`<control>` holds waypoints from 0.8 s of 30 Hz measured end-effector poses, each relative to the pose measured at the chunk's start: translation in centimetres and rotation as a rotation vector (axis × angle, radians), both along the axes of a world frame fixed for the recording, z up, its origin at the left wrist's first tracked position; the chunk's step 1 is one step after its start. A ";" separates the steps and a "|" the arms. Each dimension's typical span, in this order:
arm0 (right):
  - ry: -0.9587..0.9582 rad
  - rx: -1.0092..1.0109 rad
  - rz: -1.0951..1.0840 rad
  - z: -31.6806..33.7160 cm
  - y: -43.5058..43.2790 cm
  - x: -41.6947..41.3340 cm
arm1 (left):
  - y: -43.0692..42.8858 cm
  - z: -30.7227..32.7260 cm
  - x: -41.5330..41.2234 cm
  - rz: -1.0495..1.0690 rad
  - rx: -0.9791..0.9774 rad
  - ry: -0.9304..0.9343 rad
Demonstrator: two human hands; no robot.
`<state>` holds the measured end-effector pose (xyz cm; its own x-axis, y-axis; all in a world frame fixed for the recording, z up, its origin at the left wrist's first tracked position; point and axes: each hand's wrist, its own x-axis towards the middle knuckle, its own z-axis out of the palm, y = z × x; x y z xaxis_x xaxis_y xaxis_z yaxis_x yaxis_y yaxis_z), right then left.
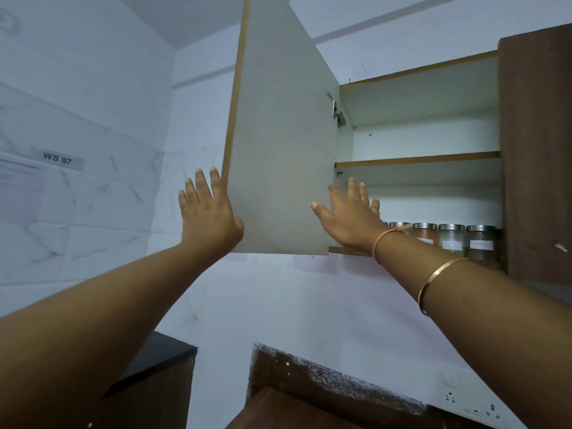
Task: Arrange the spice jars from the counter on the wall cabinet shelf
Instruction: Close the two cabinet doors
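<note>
Jars point(452, 239) stand in a row on the cabinet's bottom shelf point(343, 250), lids up and labels facing out, far right in your view. At least four show, and your right wrist hides any further left.

Nearest you, only a speckled corner of the worktop point(325, 382) is in view, and both arms reach up above it. Your left hand point(209, 218) lies with straight fingers along the free edge of the open door point(278, 150), thumb on its inner face, holding nothing. Your right hand point(353, 221) is spread flat on that inner face, low and near the hinge side, also empty.

Palms set like that suit steering the door, not lifting a jar. With the row in place, closing it is probably the step in hand.
</note>
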<state>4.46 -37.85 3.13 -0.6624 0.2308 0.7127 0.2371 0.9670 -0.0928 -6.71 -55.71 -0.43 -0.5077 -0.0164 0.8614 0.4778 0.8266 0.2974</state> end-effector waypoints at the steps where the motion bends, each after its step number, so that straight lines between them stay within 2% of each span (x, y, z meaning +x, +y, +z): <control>1: 0.007 -0.017 0.008 0.1 -0.8 -0.6 | -0.7 0.2 -0.6 -0.012 0.017 -0.043; 4: 0.012 -0.065 0.045 0.3 -3.0 -2.2 | -1.7 0.7 -2.3 -0.125 0.109 -0.223; 8: 0.018 -0.109 0.091 0.1 -5.2 -4.0 | -2.0 0.0 -4.3 -0.451 0.203 -0.405; 12: 0.021 -0.155 0.138 0.1 -6.8 -5.2 | -2.1 -1.5 -5.2 -0.530 0.066 -0.263; 18: 0.084 -0.239 0.217 -0.2 -8.8 -6.5 | -0.5 -2.8 -3.9 -0.582 0.202 -0.183; 24: 0.235 -0.432 0.341 0.7 -9.7 -6.5 | 1.8 -3.8 -0.3 -0.745 0.178 -0.074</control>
